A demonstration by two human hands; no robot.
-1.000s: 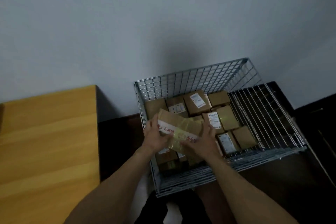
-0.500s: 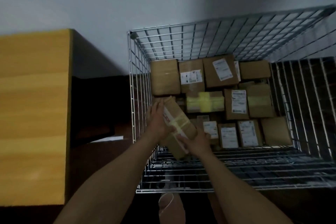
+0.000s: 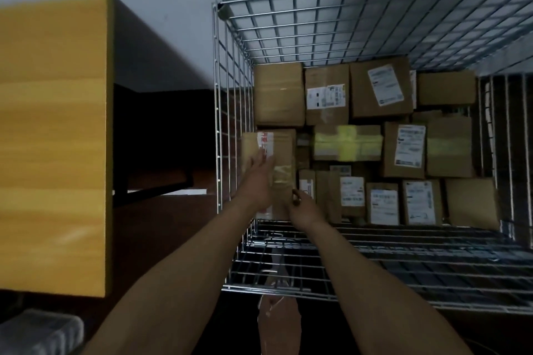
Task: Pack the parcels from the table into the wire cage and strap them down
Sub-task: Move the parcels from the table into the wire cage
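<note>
The parcel (image 3: 284,147) stands inside the wire cage (image 3: 317,32), against its left wall. The left grip (image 3: 258,181) lies flat on it, fingers straight. The right grip (image 3: 302,206) pinches its lower right edge.

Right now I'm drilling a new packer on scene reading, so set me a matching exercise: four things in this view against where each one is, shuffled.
Things:
1 left hand
2 right hand
3 yellow-taped parcel
4 wooden table

Places:
A outside the wire cage, to its left
B gripping the near right corner of the red-printed parcel
C middle row inside the cage
D flat on top of the red-printed parcel

Pairs: 1-D, 2-B, 3-C, 4-A.
</note>
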